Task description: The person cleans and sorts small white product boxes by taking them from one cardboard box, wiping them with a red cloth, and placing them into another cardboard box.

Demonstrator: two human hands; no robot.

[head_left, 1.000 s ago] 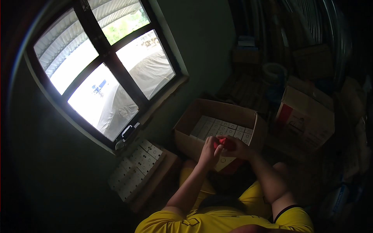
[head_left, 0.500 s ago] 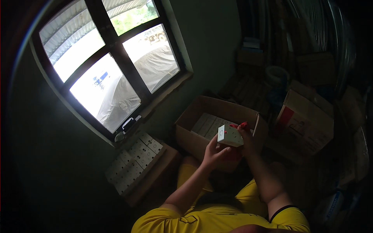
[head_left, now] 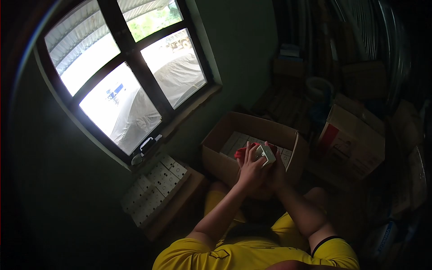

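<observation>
Both hands are together over the open carton, around a white electrical box [head_left: 268, 155] with small round marks. My left hand [head_left: 252, 170] is closed on the left side of the box, and a red cloth [head_left: 241, 153] bunches out beside its fingers. My right hand [head_left: 276, 173] grips the box from the right, its fingers partly hidden behind it. More red shows between the hands and above the box. Below them, the cardboard carton [head_left: 227, 123] contains rows of similar white boxes [head_left: 232, 143].
To the left, several white boxes with holes [head_left: 155, 189] lie in rows on a cardboard box [head_left: 177, 204] under the window [head_left: 130, 58]. A dark-handled object [head_left: 148, 143] rests by the sill. At right stands another carton [head_left: 355, 139] with a red print.
The white box has been turned in my hands, showing a different side. The red cloth, earlier by my right hand, now bunches mostly at my left fingers.
</observation>
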